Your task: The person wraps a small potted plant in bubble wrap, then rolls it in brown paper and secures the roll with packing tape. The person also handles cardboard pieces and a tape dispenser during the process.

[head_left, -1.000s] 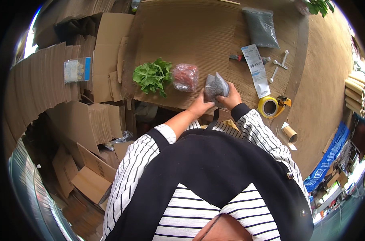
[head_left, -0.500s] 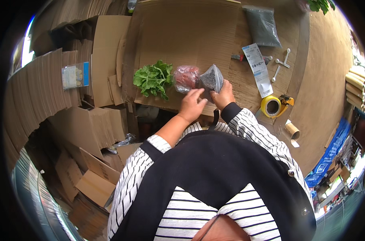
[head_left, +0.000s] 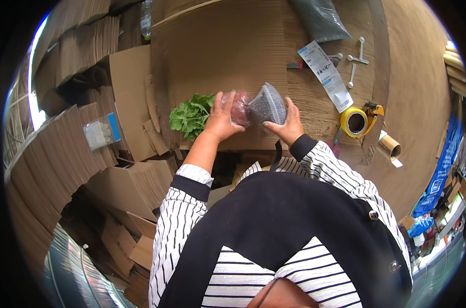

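A leafy green plant [head_left: 188,116] lies on its side on the cardboard, its leaves to the left. Its reddish-brown base [head_left: 240,109], wrapped in clear plastic, points right. My left hand [head_left: 224,120] is closed over that wrapped base from the near left side. Against the base's right end rests a clear plastic bag of dark granules [head_left: 268,107]. My right hand [head_left: 290,123] grips this bag from its right side, with the thumb at the near edge. Both hands sit low over the cardboard's near part.
Flattened cardboard [head_left: 217,46] covers the table's middle. To the right are a larger granule bag [head_left: 320,20], a printed slip [head_left: 326,77], small white plastic pieces [head_left: 352,76], a yellow tape roll [head_left: 354,122] and a cardboard tube [head_left: 390,146]. Stacked cardboard [head_left: 43,174] rises at left.
My left hand has moved up and left from the near edge onto the plant's wrapped base. My right hand keeps hold of the granule bag. The view has shifted slightly.
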Available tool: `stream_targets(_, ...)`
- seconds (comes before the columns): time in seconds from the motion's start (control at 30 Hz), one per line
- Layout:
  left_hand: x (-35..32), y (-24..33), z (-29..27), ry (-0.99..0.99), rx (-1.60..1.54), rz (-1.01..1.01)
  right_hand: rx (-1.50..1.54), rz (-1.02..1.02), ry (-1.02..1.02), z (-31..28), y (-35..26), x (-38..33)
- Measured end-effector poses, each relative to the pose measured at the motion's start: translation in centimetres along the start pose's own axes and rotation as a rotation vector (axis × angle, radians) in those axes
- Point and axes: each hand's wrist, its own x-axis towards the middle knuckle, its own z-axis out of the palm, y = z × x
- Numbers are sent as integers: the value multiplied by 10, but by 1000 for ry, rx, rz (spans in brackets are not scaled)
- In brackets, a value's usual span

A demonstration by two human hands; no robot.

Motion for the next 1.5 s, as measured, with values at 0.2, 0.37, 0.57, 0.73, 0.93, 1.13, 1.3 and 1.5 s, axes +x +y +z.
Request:
stream_targets(0.2,16,7,-2,0,-142,-91,14,36,-13,15,21,-4)
stream_targets(0.37,21,8,3,96,-147,-78,17,-4,12,24,23,-6)
stream_targets(0.57,22,20,11,121,-219,-41,82,62,5,13,19,-11)
stream_targets(0.73,21,23,21,168,-185,-17,8,63,17,13,19,-14)
stream_targets(0.93,21,23,22,171,-129,15,-33,133,-26,15,1,-20)
stream_targets(1.13,21,21,25,180,-137,28,-51,32,-18,24,1,-30)
stream_targets(1.3,20,22,24,166,-159,34,-23,-1,-10,24,8,-28)
stream_targets(1.5,24,24,15,46,-193,-14,-39,110,-32,18,-6,-17)
